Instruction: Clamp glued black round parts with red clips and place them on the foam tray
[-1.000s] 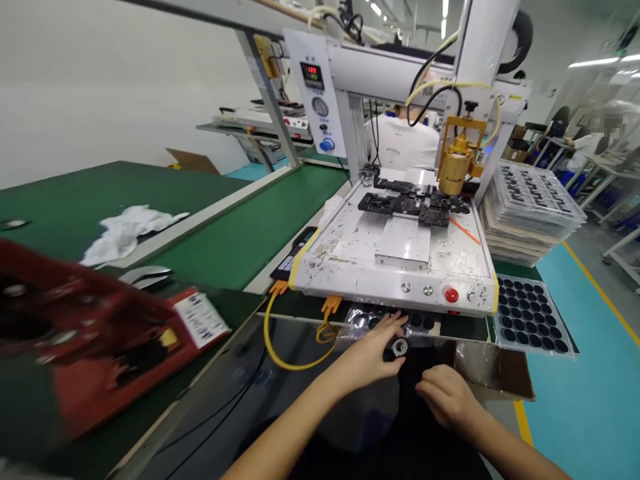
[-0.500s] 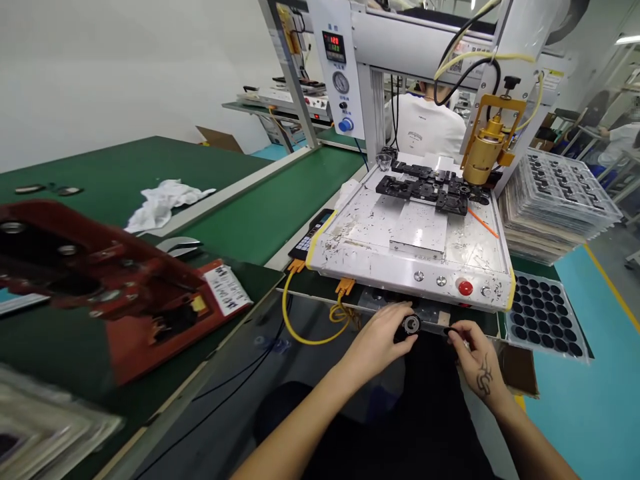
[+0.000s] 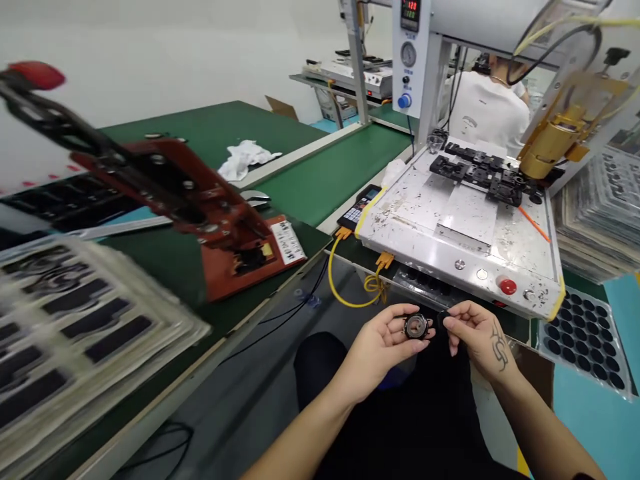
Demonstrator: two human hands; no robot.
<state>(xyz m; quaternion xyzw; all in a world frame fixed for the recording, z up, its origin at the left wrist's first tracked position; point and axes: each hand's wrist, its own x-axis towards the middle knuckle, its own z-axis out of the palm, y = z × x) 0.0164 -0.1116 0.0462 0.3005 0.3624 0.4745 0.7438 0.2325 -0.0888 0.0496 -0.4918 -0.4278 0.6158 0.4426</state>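
Watch case (image 3: pixel 410 328) in left hand (image 3: pixel 380 343), fingers half curled round rim; right hand (image 3: pixel 477 333) pinches disc (image 3: pixel 442 321) just beside.

You had bright, cool, diffuse light, apparently from overhead, which left the wall (image 3: pixel 190 67) pale and nearly flat in tone. The white machine bed (image 3: pixel 410 200) gave back a soft sheen, and the gold cylinder (image 3: pixel 553 147) caught streaky glare. The floor (image 3: pixel 250 400) on your left lay in grey shadow, while your black clothing (image 3: pixel 400 433) lost almost all detail. Your left hand (image 3: pixel 385 340) and right hand (image 3: pixel 477 333) came out fairly crisp. Toward the edges your picture smeared: the tray stack (image 3: pixel 170 293) at lower left and the yellow hose (image 3: pixel 570 25) at upper right were blurred. Wide-lens distortion tipped the gold cylinder outward.
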